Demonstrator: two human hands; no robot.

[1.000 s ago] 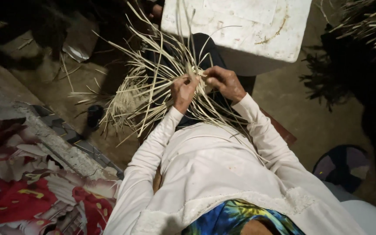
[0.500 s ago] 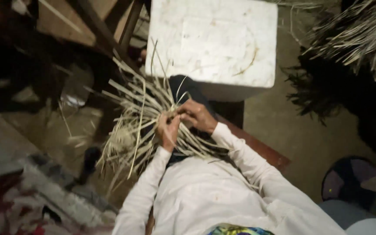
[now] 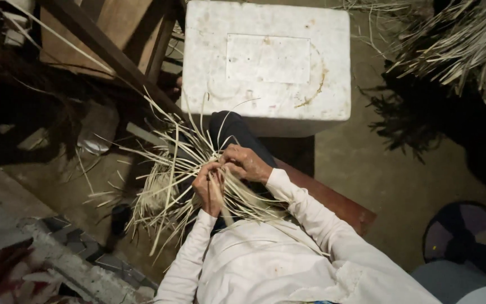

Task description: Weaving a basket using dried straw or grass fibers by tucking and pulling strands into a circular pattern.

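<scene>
A big white foam box (image 3: 268, 65) sits at twelve o'clock. Below it, pale flat straw strips (image 3: 170, 180) fan toward nine, spread for weaving. Left hand (image 3: 209, 188) and right hand (image 3: 246, 163) each pinch strands, grip closed.

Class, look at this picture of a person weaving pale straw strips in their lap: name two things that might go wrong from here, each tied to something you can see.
1. Both hands, left hand and right hand, pinch the straw strips at one spot; many loose ends fan out freely, so they may tangle or slip from the weave.
2. The light is dim around the white foam box, so a misplaced strip could go unnoticed.
</scene>
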